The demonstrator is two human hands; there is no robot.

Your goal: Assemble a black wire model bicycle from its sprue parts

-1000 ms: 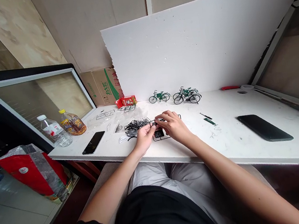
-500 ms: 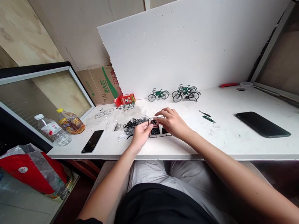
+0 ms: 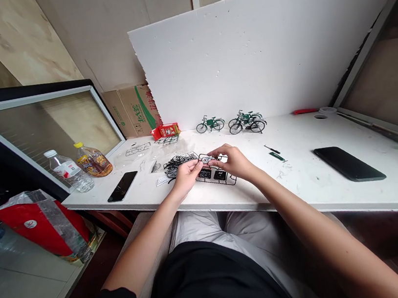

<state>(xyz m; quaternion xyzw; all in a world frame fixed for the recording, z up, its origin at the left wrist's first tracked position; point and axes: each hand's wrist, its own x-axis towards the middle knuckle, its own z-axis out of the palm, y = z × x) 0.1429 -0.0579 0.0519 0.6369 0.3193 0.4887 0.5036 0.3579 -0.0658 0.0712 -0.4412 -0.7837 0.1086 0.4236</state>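
Observation:
Over the front of the table, a black plastic sprue (image 3: 220,174) from a model kit is held tilted between both hands. My left hand (image 3: 188,176) pinches its left edge with thumb and fingers. On the opposite side, the fingers of my right hand (image 3: 236,161) close on the upper right part of the frame. Small black parts sit inside the frame, and a round part near the fingertips looks shiny. Just left of it lies a heap of black bicycle parts (image 3: 176,164), partly hidden behind my left hand.
Several small model bicycles (image 3: 210,124) stand at the back. A phone (image 3: 123,186) lies left, a larger black phone (image 3: 349,163) right. A small knife (image 3: 272,149) and green piece (image 3: 277,157) lie between. Bottles (image 3: 71,171) and a red box (image 3: 167,131) stand left.
The sprue has tilted, its lower right corner swinging outward to the right and down. My right hand's fingers have shifted from above the frame to its upper right side.

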